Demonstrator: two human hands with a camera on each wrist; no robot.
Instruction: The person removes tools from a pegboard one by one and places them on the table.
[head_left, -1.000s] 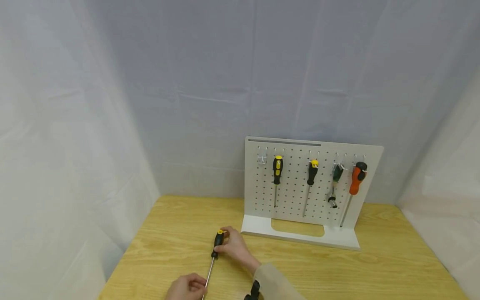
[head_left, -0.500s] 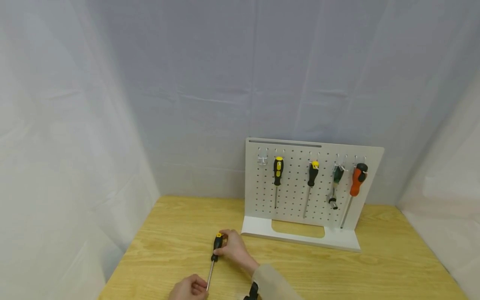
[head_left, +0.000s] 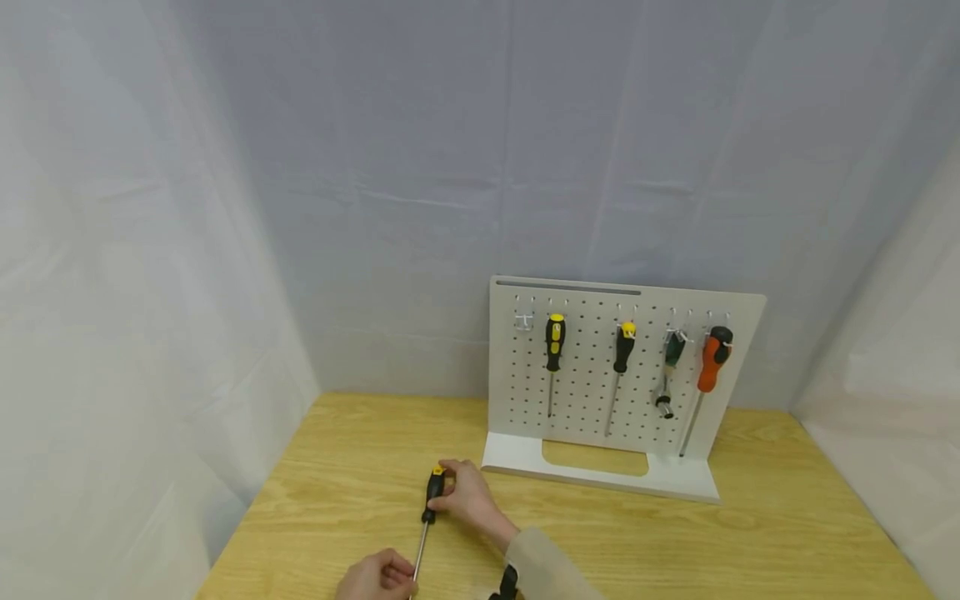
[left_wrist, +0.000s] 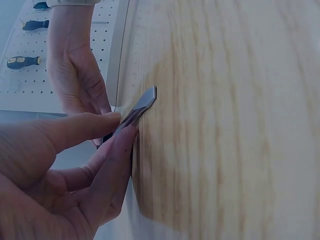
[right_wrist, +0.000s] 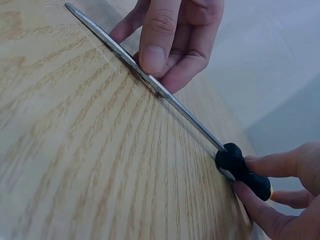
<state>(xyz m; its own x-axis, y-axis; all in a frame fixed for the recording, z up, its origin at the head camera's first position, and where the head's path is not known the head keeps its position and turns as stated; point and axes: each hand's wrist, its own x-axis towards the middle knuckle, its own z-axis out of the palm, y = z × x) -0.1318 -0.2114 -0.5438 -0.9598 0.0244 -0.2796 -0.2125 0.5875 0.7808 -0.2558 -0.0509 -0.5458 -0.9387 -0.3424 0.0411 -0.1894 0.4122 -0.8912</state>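
A screwdriver with a black, yellow-ended handle and a long metal shaft lies along the wooden table, its handle pointing away from me. My right hand pinches the handle between thumb and fingers, as the right wrist view also shows around the black handle. Nearer to me, my left hand pinches the shaft toward its end. The flat blade tip sticks out past the left thumb and index finger, low over the wood. Part of the handle is hidden by the right fingers in the left wrist view.
A white pegboard stands at the back right. On it hang two yellow-and-black screwdrivers, a green-handled ratchet tool and an orange-and-black screwdriver. A small hook is at its upper left. Pale sheets surround the table.
Over the first half second the screwdriver handle shifts slightly toward me with the right hand still on it. Both hands keep their pinch, and since then almost nothing has moved.
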